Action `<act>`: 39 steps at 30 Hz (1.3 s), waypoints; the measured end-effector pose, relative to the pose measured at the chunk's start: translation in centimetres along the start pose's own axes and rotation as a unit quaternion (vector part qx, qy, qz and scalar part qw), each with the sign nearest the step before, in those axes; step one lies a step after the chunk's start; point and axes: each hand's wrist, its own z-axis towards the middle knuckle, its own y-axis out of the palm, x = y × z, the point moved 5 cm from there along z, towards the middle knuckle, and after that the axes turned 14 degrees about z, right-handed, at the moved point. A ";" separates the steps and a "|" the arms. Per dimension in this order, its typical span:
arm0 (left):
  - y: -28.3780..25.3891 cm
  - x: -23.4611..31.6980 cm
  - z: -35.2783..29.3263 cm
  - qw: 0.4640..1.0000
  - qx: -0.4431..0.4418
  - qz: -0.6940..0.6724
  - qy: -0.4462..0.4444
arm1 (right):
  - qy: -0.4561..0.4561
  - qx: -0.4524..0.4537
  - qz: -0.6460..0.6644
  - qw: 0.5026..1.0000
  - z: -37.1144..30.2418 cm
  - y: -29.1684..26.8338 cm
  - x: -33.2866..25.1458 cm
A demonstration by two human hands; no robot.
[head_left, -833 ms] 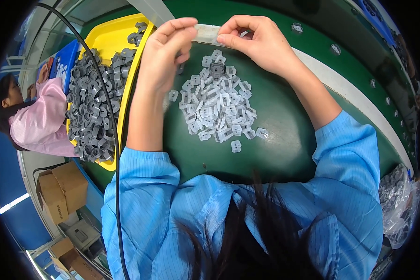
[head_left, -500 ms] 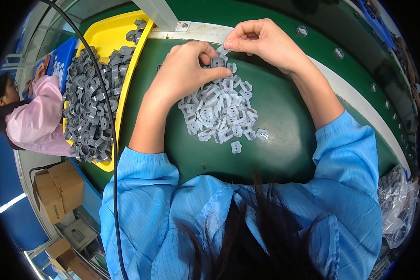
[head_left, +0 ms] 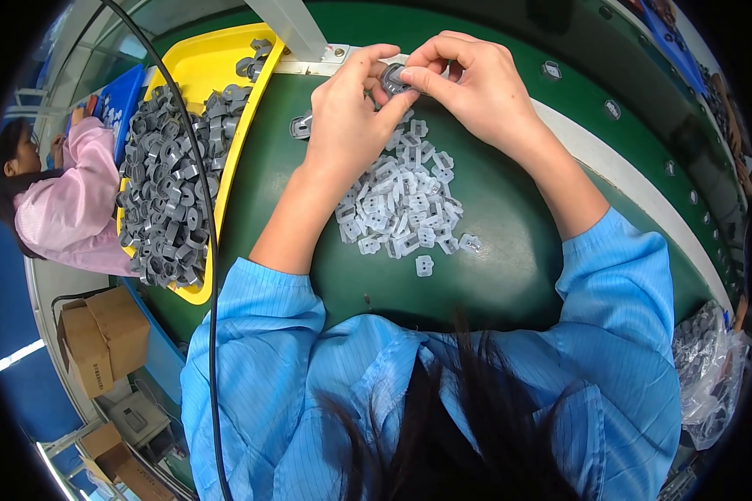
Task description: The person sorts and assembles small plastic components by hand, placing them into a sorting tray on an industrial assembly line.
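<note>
Above the far end of the pile, my left hand [head_left: 353, 108] grips a small grey plastic ring-shaped part [head_left: 395, 79] between thumb and fingers. My right hand [head_left: 476, 88] closes on the same part from the right, thumb pressed against its face. Whether a translucent piece sits under my right fingertips is hidden. Below both hands lies a loose pile of translucent plastic pieces [head_left: 405, 204] on the green work surface [head_left: 501, 275]. One translucent piece [head_left: 424, 265] lies apart at the near side. Beside my left wrist rests another grey part [head_left: 301, 127].
A yellow tray [head_left: 241, 138] heaped with grey parts [head_left: 171, 184] stands at left, a black cable [head_left: 211, 334] crossing before it. Beyond a pale rail [head_left: 643, 213], grey parts [head_left: 612, 109] sit spaced along a green strip. A pink-sleeved person [head_left: 71, 196] works at far left.
My right hand has come left and down onto the grey part, which my left hand has raised and turned. The grey part beside my left wrist now shows more fully. Parts on the strip have shifted.
</note>
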 end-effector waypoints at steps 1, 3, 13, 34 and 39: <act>0.0 0.0 -0.1 1.000 0.001 0.001 -0.002 | 0.015 -0.010 0.006 1.000 0.0 0.0 -0.2; -0.1 -0.2 -0.1 1.000 0.024 -0.003 -0.007 | 0.030 -0.022 0.013 0.999 0.1 0.1 0.2; -0.2 0.3 -0.1 0.998 0.062 0.002 0.016 | 0.140 -0.010 0.268 0.953 -0.3 1.3 2.4; -0.4 0.5 0.0 0.991 0.042 -0.004 0.130 | 0.150 -0.084 0.227 0.959 0.5 -0.1 2.9; -0.9 0.3 -0.3 0.985 0.125 0.020 0.114 | -0.007 0.010 0.041 0.999 -0.3 0.1 -0.8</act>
